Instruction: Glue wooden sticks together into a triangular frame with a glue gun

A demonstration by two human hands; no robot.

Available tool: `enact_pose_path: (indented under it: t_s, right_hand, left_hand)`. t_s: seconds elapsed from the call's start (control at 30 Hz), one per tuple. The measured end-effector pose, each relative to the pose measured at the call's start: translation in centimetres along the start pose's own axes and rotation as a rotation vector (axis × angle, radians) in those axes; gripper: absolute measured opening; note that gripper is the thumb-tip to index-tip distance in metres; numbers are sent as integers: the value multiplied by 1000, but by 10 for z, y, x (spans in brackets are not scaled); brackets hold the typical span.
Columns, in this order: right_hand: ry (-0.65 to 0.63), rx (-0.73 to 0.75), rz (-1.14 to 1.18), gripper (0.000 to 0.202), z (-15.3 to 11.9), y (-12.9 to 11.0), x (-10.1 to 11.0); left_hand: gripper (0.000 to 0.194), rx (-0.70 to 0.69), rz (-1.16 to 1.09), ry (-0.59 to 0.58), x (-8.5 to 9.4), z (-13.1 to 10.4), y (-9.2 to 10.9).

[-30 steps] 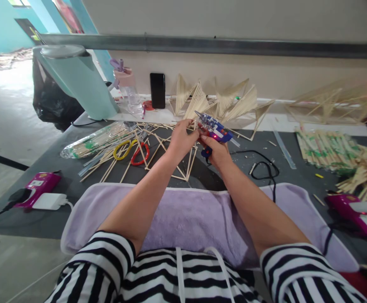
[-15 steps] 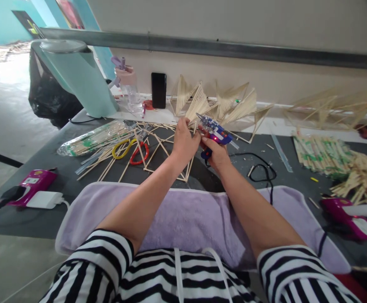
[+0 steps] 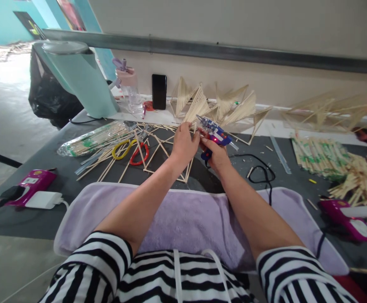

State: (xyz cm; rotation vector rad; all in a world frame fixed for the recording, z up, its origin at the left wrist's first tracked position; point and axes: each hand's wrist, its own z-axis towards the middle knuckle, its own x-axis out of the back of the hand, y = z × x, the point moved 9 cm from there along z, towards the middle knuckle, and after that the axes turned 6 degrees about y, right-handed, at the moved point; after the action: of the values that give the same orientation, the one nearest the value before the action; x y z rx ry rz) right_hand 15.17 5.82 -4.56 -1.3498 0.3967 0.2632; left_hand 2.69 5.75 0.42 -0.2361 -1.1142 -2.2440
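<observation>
My right hand (image 3: 217, 155) is wrapped round a blue hot glue gun (image 3: 219, 138) with a glowing red light. Its nozzle points up and left, past the fingertips of my left hand (image 3: 184, 144). The fingers of my left hand are pinched together on a thin wooden stick (image 3: 195, 126), most of it hidden by the hand. Under and beside that hand lies an open frame of glued wooden sticks (image 3: 158, 147) on the dark table. Just behind the hands stands a row of fan-shaped stick structures (image 3: 199, 103).
Scissors with yellow and red handles (image 3: 138, 155) lie among loose sticks at left. A pitcher (image 3: 76, 75), a bottle (image 3: 129, 90) and a phone (image 3: 159, 91) stand behind. The gun's black cord (image 3: 262, 168) loops rightward, near bundled sticks (image 3: 320, 155). A purple cloth (image 3: 183, 219) covers the front.
My left hand has dropped very slightly beside the glue gun's nozzle. Both hands otherwise keep their places, and the view has shifted a little.
</observation>
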Motion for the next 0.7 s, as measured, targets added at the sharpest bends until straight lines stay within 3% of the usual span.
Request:
enact_pose_path:
  t_s: [0.13,0.4,0.53,0.7]
  right_hand:
    - [-14,47,-59,24,4,-10,3]
    - [-24,230,-471,27,-5,-63,8]
    - [-50,224,-615,26,-14,-86,3]
    - [-139,106,-776,25,-16,-105,0]
  left_hand:
    - [23,11,14,-16,-2,1,-1]
    - [23,69,-1,2,-2,2,-4]
    - [22,71,-31,-7,-2,1,-4]
    - [22,76,-56,12,0,0,-6]
